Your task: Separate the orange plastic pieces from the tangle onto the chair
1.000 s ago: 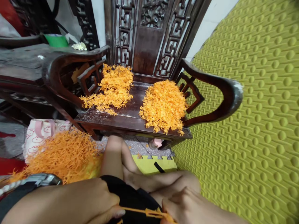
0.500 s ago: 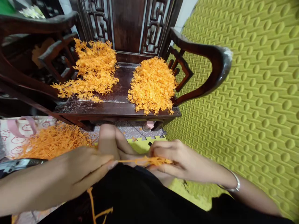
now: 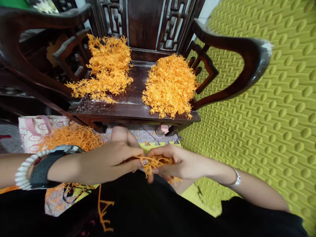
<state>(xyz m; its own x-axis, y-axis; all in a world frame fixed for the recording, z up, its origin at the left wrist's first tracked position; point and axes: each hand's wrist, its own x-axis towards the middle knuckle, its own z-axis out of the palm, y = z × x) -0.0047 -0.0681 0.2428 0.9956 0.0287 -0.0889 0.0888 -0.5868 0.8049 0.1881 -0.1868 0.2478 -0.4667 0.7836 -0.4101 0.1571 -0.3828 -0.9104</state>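
Observation:
My left hand and my right hand meet above my lap. Between them is a small bunch of orange branching plastic pieces. The left fingertips pinch one end of it, while the right fingers curl round the rest and partly hide it. Against my black clothing lies a separate orange branched strand. Beyond the hands, a dark wooden chair bears two heaps of similar small pieces, a left heap and a right heap.
On the floor at the left, a pile of thin orange strands lies beside a white patterned bag with pink handles. Yellow-green padded matting fills the right side. A small pink-topped container stands under the chair.
My left hand has moved right to meet my right hand, and the taut strand between them has become a gathered bunch. The view has shifted slightly, showing the left wrist's watch and beads.

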